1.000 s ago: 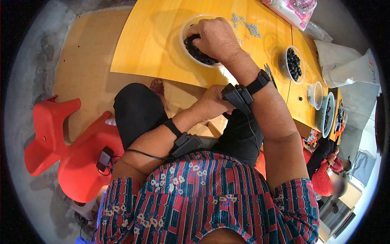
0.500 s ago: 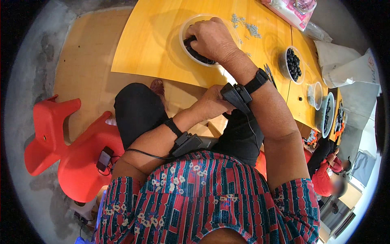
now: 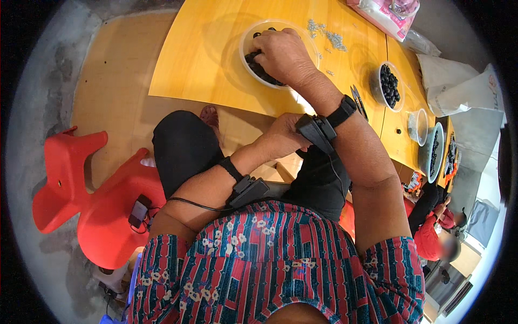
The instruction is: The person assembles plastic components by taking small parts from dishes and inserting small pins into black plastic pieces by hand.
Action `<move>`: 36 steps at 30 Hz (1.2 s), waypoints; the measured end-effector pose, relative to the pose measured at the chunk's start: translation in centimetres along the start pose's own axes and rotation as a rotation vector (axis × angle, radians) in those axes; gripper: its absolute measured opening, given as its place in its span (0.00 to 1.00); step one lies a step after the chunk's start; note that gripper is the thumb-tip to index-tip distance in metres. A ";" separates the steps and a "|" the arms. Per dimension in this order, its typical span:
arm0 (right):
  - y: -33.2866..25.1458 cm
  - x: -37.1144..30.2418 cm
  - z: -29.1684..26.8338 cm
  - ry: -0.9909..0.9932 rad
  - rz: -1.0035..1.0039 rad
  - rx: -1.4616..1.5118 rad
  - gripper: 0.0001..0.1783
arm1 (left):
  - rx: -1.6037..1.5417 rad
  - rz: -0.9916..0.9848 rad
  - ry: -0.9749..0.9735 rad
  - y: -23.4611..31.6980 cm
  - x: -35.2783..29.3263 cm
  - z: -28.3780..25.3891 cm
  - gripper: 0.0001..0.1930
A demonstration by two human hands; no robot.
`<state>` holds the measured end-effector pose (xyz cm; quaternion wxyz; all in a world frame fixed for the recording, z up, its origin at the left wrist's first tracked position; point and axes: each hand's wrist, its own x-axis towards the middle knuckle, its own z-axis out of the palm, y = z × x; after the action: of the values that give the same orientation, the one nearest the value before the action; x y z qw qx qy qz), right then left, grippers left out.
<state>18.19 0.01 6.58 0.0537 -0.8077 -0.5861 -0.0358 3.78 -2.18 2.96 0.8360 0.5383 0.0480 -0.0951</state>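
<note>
Right arm [image 3: 362, 140] extended forward and leftward, elbow [image 3: 379, 188] bent. Right hand [image 3: 284, 53] back upward, fingers [image 3: 262, 42] curled downward, tips hidden. Left forearm [image 3: 202, 189] angled forward and rightward; left hand [image 3: 279, 139] near right wrist [image 3: 327, 100], fingers partly hidden.

Falls bright over the table [image 3: 183, 75], seemingly from the right, and throws soft, overlapping shadows from the bowl [image 3: 243, 60] toward the left edge. Glares white at the near edge, close to the right hand [image 3: 283, 52]. Turns dimmer and grayer on the floor [image 3: 54, 259] beyond the left edge; washes out pale past the right end. Looks sharp around the bowl. Bends straight lines toward a round, black-bordered rim; smears one person's head [image 3: 449, 247] into a blur.
</note>
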 end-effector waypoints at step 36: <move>-0.3 -1.8 -1.5 0.005 0.140 -0.089 0.10 | -0.133 0.118 -0.057 -2.7 1.0 0.5 0.16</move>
<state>17.35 -1.84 7.88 0.0216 -0.8483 -0.5257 -0.0599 4.16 -3.88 0.58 0.8750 0.4807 -0.0014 -0.0578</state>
